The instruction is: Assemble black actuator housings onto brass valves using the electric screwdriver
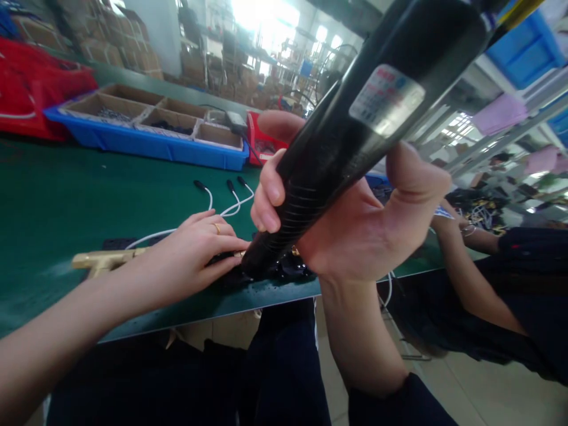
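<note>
My right hand [355, 225] is wrapped round a thick black electric screwdriver [328, 148], which slants down to the left and has a silver label near its top. Its lower end meets a dark, shiny part [293, 267] at the table edge; the bit itself is hidden. Close beside that end, my left hand [208, 245] has its fingers pinched on a small brass-coloured piece [240, 254], mostly covered by the fingertips. A brass T-shaped fitting [106, 259] lies behind my left forearm. White cables with black plugs [231, 186] run out past my left hand.
A blue divided tray [164, 152] with small parts stands at the back of the green table [133, 183]. Red bins [39, 89] flank it, the smaller red bin [254, 133] on its right. A co-worker's arm [470, 278] reaches in at the right.
</note>
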`<state>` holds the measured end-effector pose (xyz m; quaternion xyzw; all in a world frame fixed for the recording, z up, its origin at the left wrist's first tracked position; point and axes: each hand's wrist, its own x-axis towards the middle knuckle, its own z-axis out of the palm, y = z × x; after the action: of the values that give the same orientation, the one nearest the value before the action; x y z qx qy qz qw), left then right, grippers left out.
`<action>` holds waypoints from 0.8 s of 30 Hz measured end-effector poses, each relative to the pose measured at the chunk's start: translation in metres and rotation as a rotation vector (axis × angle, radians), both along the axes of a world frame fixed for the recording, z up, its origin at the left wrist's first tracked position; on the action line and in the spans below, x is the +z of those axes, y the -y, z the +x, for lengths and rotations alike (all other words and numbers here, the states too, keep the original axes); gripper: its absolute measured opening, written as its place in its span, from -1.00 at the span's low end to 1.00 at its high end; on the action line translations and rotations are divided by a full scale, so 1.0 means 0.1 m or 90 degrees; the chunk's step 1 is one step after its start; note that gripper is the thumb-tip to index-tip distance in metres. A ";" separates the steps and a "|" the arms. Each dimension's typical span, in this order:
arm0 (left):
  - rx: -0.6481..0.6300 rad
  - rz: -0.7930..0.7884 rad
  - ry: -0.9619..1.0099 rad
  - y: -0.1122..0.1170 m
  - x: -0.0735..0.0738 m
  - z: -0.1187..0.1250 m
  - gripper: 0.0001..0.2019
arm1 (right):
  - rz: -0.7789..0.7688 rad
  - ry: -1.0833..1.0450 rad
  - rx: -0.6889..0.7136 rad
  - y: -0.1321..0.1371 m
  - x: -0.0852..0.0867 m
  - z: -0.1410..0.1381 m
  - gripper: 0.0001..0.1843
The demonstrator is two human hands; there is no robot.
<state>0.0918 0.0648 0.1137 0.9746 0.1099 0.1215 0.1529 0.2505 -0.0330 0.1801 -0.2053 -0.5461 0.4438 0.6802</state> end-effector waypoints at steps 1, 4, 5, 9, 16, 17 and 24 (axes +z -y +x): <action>-0.003 -0.008 -0.006 0.00 -0.01 0.00 -0.78 | -0.024 -0.002 -0.014 0.02 0.04 -0.03 -0.29; 0.007 -0.013 0.001 0.00 -0.04 0.00 -0.77 | -0.090 0.000 -0.060 0.07 0.14 -0.13 -0.38; 0.008 -0.009 0.011 0.00 -0.05 0.01 -0.77 | -0.105 0.011 -0.063 0.08 0.15 -0.15 -0.41; 0.005 0.002 0.038 0.01 -0.06 0.03 -0.79 | -0.110 0.043 -0.055 0.05 0.10 -0.20 -0.48; 0.008 0.028 0.041 0.03 -0.06 0.05 -0.76 | -0.135 0.046 -0.145 0.03 0.14 -0.29 -0.31; 0.009 0.026 0.043 0.03 -0.06 0.05 -0.76 | -0.148 0.052 -0.150 0.04 0.16 -0.32 -0.29; 0.009 0.001 0.070 0.02 -0.08 0.04 -0.75 | -0.187 0.077 -0.159 0.03 0.13 -0.39 -0.32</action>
<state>0.0958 0.0630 0.1057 0.9658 0.1079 0.1761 0.1569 0.2113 -0.0364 0.1932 -0.3950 -0.4855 0.4176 0.6587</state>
